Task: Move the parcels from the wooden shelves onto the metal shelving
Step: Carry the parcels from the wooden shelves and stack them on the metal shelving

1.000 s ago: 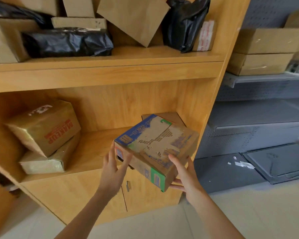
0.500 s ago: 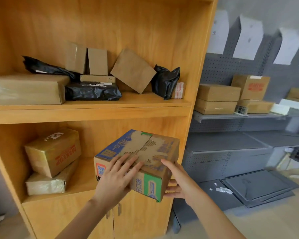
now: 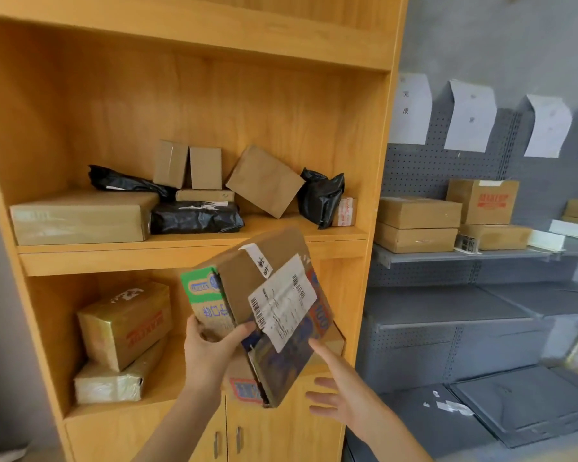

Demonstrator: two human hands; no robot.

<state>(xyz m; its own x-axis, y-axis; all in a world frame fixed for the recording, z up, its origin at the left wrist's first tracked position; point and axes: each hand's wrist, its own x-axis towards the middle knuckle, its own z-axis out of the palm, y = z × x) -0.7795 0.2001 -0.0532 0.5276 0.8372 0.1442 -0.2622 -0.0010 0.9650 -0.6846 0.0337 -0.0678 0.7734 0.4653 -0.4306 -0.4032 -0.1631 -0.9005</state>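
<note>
The wooden shelving unit [image 3: 194, 251] fills the left of the view and holds parcels on two levels: brown boxes and black poly bags on the upper shelf, two taped boxes stacked on the lower shelf. The grey metal shelving [image 3: 464, 256] stands directly to its right, with several cardboard boxes on its upper tier and bare tiers below.

The printed cardboard parcel [image 3: 264, 311] is off both shelves, held in the air in front of the wooden unit's lower compartment. It is tilted, its long axis running from upper left to lower right, with the shipping label [image 3: 281, 300] facing the camera.

The left hand [image 3: 211, 353] grips the parcel's lower left corner, thumb on the front face and fingers curled behind. The right hand [image 3: 342, 390] lies just below and right of the parcel with its fingers [image 3: 321, 383] spread; contact with the box cannot be confirmed.

Judgement: the destination lies to the right, so the right hand is nearer the metal shelving and should take the underside before the transfer.
</note>
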